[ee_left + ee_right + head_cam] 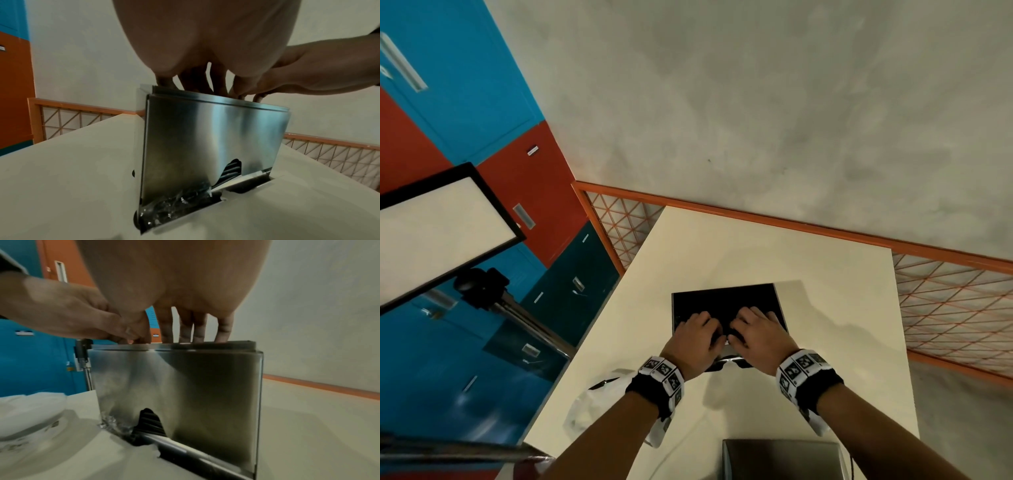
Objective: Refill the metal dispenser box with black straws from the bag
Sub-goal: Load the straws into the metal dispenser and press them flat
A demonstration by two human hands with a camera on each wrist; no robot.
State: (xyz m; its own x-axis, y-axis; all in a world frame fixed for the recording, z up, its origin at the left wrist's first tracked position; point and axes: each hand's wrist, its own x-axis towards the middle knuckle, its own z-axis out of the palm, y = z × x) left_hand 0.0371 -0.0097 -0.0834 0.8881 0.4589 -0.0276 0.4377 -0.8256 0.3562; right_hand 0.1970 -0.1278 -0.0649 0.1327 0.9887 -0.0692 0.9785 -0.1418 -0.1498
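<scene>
The open-topped metal dispenser box (779,291) stands mid-table, filled with black straws (722,303). Both hands reach into its near end from above. My left hand (705,334) has its fingers (219,86) spread and pointing straight down past the rim onto the straws. Beside it, my right hand (748,327) has straight fingers (197,331) dipping in the same way; all fingertips are hidden inside. The box front (216,138) has a cutout where stacked straws (232,170) show, also seen as straws (149,421) from the right wrist. A clear plastic bag (599,401) lies under my left forearm.
A flat metal piece (780,459) lies at the table's near edge. Crinkled clear plastic (174,206) sits in the box's front tray. An orange mesh railing (945,308) runs behind and right of the white table (756,246). A light panel on a stand (441,229) is at left.
</scene>
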